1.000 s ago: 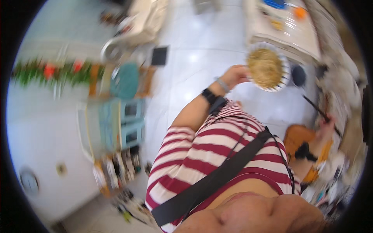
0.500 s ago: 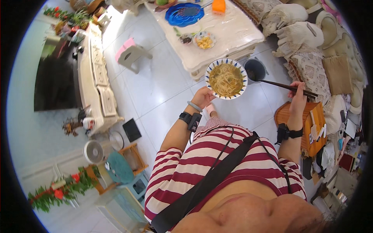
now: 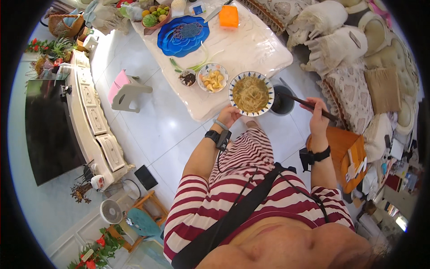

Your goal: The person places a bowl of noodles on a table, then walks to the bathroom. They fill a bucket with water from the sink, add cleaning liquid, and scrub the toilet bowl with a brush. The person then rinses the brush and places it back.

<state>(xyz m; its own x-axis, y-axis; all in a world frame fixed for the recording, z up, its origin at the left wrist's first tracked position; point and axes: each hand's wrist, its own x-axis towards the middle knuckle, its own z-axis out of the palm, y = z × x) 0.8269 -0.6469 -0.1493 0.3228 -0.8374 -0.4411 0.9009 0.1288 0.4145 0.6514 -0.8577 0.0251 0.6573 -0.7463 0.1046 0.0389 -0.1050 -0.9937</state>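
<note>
A: Noodle bowl (image 3: 251, 94)?
B: One, beside table's (image 3: 268, 54) near edge; left hand (image 3: 229, 115) clasping its near-left rim.
A: Chopsticks (image 3: 293, 98)?
B: Dark, gripped in right hand (image 3: 317, 115), right of bowl.

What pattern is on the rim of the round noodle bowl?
The round white bowl's rim has blue pointed marks all around (head view).

Your left forearm (image 3: 199, 156) points toward one o'clock, your left hand (image 3: 229, 115) closed in a pinch; your right forearm (image 3: 323, 172) points toward twelve, your right hand (image 3: 317, 118) curled in a grip.
</note>
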